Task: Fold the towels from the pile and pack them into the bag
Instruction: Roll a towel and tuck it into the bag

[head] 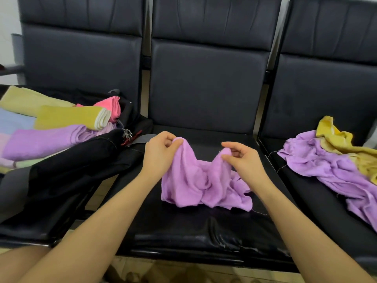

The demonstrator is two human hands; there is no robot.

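Far left seat has the black bag [67, 170] lying open, w/ folded towels [51, 127] stacked in and on it: yellow, pink, lilac, plus pale blue and green bits at the edge. They look like soft terry, flat rectangular folds w/ rounded edges, and the bag is slick floppy fabric w/ a metal ring near the zip. Middle seat [204, 231] is shiny black faux leather, a bit cracked at the near edge. On it sits the lilac towel [195, 186], still a crumpled heap, fuzzy and limp, w/ a loose thread trailing at its right side. Left hand [161, 152] pinches one raised bit of the top edge, right hand [242, 158] pinches another just beside it, so both are closed on cloth, not wide. The rest sags between and below them onto the seat. On the right seat is the pile [330, 164], one more lilac towel and a yellow one tangled together, both wrinkled w/ frayed threads. What could go wrong imo: can't tell if those pinched bits are real corners, so if they're mid-edge the towel opens skewed and the fold comes out lopsided. The seat is slick, so a half-folded towel could slide toward the near edge. Also that stack on the bag leans a bit, and shoving another in could tip it.
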